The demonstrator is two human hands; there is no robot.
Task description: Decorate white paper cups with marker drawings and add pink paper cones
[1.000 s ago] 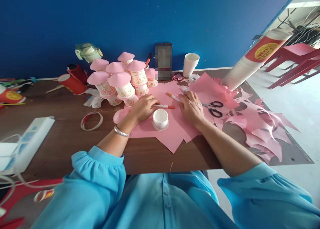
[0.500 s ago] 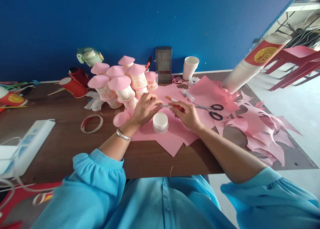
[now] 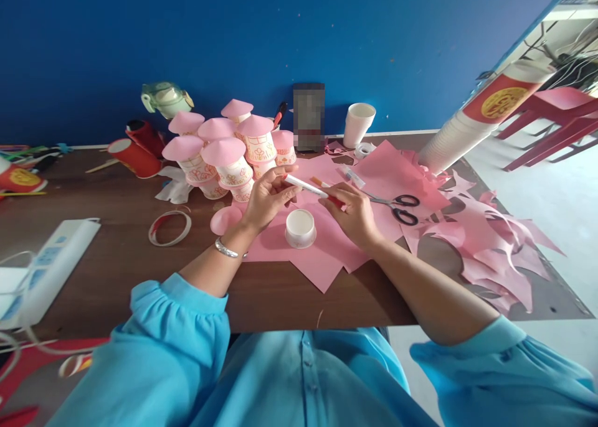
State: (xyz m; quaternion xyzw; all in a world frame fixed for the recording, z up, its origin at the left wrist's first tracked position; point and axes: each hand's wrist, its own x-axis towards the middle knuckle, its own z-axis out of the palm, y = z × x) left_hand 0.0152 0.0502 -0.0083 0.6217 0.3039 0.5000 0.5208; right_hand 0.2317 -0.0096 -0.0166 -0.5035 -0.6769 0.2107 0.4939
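Observation:
A marker with a white barrel (image 3: 304,185) and a red cap end is pinched in my right hand (image 3: 351,212), its white end pointing left and slightly up. My left hand (image 3: 270,198) is beside that white end, thumb and forefinger apart around it; whether they touch it I cannot tell. Below both hands, a short white paper cup (image 3: 300,228) stands on pink paper sheets (image 3: 320,271), its hollow side up. Left of the hands are several stacked cups with drawn patterns and pink cone roofs (image 3: 223,152), and a loose pink cone (image 3: 225,219).
Scissors (image 3: 404,209) and pink offcuts (image 3: 490,240) lie to the right, near a long cup stack (image 3: 462,134). A tape roll (image 3: 170,229) and a power strip (image 3: 53,271) are on the left. White cups (image 3: 359,125) stand by the blue wall.
The marker has turned, its white end rising and showing more of the barrel. My left thumb and fingers have spread from their pinch on it. The cup has stayed put.

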